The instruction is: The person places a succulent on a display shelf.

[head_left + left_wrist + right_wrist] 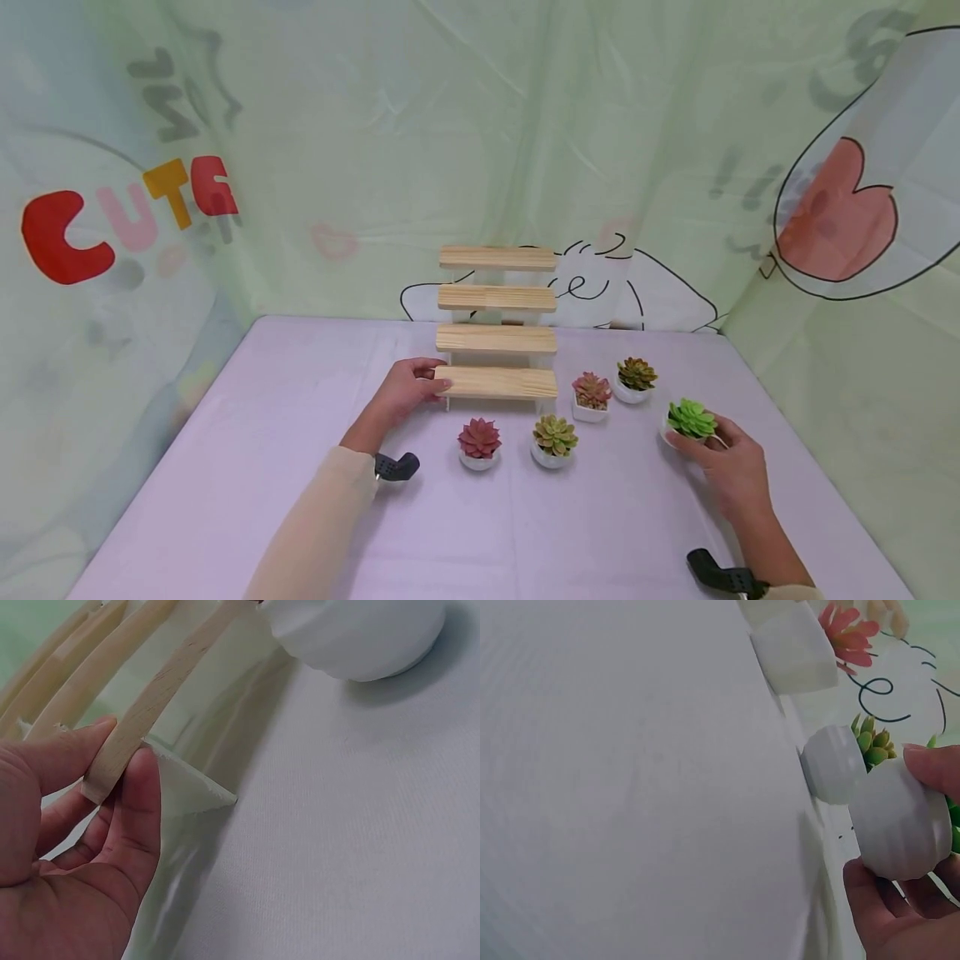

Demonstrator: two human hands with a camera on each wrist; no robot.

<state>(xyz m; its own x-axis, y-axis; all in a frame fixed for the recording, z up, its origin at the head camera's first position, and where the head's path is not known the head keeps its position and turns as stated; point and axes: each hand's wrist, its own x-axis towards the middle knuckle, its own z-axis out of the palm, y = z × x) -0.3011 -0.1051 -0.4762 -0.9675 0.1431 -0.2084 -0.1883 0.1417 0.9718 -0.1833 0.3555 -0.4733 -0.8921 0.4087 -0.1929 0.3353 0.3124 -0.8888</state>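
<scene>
A tiered display stand point(497, 338) with wooden steps on white supports stands toward the back of the table. My left hand point(408, 389) pinches the left end of its lowest wooden step point(146, 712) between thumb and fingers. On the right, my right hand point(731, 467) grips a bright green potted succulent point(692, 419) by its white pot point(901, 821). In the right wrist view the thumb lies on the upper side of the pot and fingers curl beneath. A dark green succulent point(637, 375) and a pink one point(591, 395) in a square pot sit between that hand and the stand.
In front of the stand are a dark red succulent point(479, 442) and a yellow-green one point(554, 439), both in white pots. A pale cloth covers the table point(600, 533). Printed curtains point(360, 150) enclose the back and both sides.
</scene>
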